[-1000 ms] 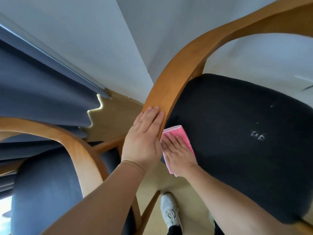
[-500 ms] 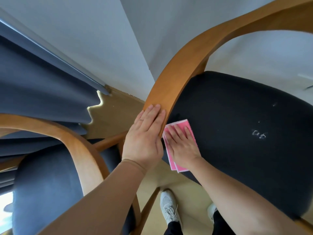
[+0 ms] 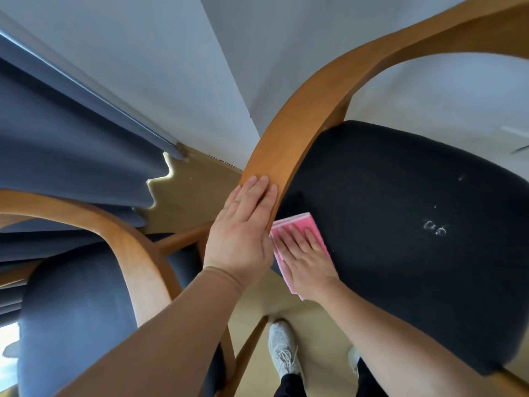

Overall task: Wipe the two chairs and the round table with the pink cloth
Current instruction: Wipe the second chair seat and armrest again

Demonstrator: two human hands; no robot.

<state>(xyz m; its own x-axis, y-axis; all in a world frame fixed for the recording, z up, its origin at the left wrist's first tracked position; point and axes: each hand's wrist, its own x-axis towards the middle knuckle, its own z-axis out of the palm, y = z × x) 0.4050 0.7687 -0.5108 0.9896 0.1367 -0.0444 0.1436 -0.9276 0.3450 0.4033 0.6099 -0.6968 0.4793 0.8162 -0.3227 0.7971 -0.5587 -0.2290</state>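
A chair with a curved wooden backrest (image 3: pixel 309 110) and a black cushion (image 3: pixel 415 239) fills the right half. A folded pink cloth (image 3: pixel 306 224) lies on the cushion's near left corner. My right hand (image 3: pixel 306 259) presses flat on the cloth with fingers spread. My left hand (image 3: pixel 243 233) rests flat against the end of the wooden backrest, holding nothing. White specks (image 3: pixel 435 227) mark the cushion's middle. A second chair, with a wooden arch (image 3: pixel 137 259) and dark blue cushion (image 3: pixel 74 319), stands at the lower left. The round table is out of view.
Dark blue curtains (image 3: pixel 71 156) hang at the left beside a white wall (image 3: pixel 171 67). Tan floor (image 3: pixel 194 196) shows between the chairs. My feet in white sneakers (image 3: pixel 282 351) stand below the black seat's front edge.
My right hand slid the pink cloth a little forward and right on the seat, then back toward the near left corner. My left hand stayed on the backrest.
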